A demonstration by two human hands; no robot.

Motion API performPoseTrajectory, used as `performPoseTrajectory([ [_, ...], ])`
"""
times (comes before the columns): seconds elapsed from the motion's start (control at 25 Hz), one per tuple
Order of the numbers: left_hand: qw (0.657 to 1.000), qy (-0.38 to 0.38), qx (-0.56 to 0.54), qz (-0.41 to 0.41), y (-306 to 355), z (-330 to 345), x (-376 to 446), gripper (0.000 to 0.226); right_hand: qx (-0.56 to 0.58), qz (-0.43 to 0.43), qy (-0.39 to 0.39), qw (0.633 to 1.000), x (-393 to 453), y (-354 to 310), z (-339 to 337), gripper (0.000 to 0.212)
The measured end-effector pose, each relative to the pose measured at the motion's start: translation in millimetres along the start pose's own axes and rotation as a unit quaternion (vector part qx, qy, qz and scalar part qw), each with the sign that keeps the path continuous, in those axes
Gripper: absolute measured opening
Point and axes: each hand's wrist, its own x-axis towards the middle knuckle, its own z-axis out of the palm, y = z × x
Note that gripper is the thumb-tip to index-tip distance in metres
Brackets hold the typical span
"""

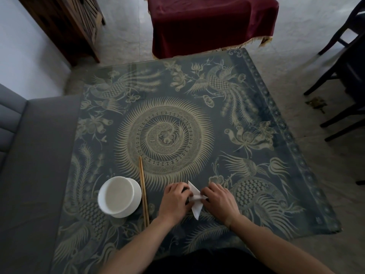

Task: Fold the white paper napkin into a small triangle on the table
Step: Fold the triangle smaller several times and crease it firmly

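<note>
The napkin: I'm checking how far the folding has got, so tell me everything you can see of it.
The napkin is thin white paper, already folded small, lying on the patterned table near its front edge. One pointed corner sticks out away from the person, another toward them. The left hand and right hand press on it from either side, covering its middle, so its full shape is hidden.

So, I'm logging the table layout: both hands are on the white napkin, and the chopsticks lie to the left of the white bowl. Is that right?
Not quite. In the head view the chopsticks lie to the right of the white bowl, between it and the left hand. The rest holds: the left hand and the right hand are both on the white napkin.
</note>
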Motion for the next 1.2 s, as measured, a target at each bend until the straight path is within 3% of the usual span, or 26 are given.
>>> performPoseTrajectory([
  [0.44, 0.999, 0.016, -0.023, -0.015, -0.9, -3.3, 1.0, 0.016, 0.035, -0.007, 0.038, 0.999, -0.5, 2.9, -4.0, 0.009],
  [0.72, 0.982, -0.015, -0.167, -0.086, 3.3, -14.3, 6.3, 0.037, 0.102, 0.026, 0.043, 0.993, 1.1, 3.0, -7.9, 0.011],
  [0.96, 0.955, -0.009, -0.259, -0.145, 3.3, -19.5, 6.5, 0.019, 0.119, 0.042, 0.046, 0.991, -2.2, 5.6, -8.4, 0.009],
  [1.2, 0.957, -0.006, -0.251, -0.144, 6.8, -23.4, 4.3, 0.011, 0.127, 0.041, 0.054, 0.99, -7.8, 3.1, -9.1, 0.01],
])
